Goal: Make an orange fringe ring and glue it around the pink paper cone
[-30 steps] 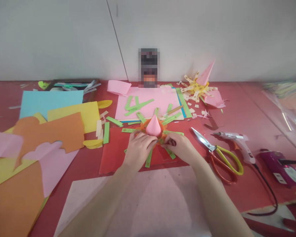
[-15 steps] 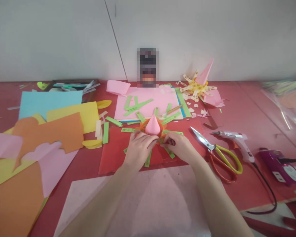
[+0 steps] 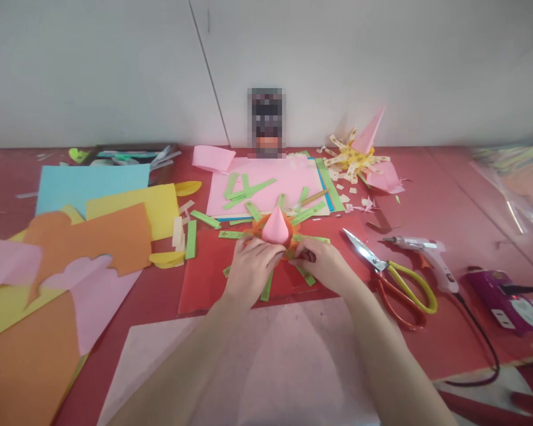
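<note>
A small paper craft with a pink cone (image 3: 276, 227) stands upright on a red sheet (image 3: 204, 278). Round the cone runs an orange paper ring (image 3: 259, 225), and green paper strips (image 3: 266, 287) stick out from it like rays. My left hand (image 3: 254, 264) grips the craft's near left side, fingers closed along the base of the cone. At its near right edge my right hand (image 3: 318, 260) pinches, thumb and forefinger together. My fingers hide the part being gripped.
Scissors (image 3: 388, 272) and a glue gun (image 3: 426, 251) with a cord lie on the right, beside a purple power box (image 3: 506, 299). Coloured paper (image 3: 111, 236) is piled on the left. Behind are stacked sheets (image 3: 266, 177), a pencil (image 3: 314, 197) and a finished-looking yellow paper craft (image 3: 357, 157).
</note>
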Tool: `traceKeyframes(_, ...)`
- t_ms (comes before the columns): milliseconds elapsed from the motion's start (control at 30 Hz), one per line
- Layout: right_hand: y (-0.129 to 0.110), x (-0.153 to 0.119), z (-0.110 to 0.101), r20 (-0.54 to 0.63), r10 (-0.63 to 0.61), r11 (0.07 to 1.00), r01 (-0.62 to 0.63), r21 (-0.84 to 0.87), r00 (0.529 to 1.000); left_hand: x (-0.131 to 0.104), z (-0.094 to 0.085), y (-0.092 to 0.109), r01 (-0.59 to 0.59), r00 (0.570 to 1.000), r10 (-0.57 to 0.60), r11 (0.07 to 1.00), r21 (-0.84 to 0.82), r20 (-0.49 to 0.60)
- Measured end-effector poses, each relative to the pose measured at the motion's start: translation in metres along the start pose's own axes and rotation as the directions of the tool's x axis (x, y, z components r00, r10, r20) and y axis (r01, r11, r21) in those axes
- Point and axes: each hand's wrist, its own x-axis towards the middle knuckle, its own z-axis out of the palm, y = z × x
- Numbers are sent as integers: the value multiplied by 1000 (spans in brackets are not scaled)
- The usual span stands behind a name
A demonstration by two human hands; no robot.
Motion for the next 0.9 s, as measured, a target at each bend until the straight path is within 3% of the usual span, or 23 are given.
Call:
traceKeyframes(800, 0, 1, 0, 0, -2, 1000, 2, 6, 1000, 1, 0, 1, -10, 1000, 10, 1000, 1, 5)
traceKeyframes(900, 0, 1, 0, -2, -7, 1000, 7, -1, 1000, 1, -4, 3, -22, 998, 22, 1000, 1, -56)
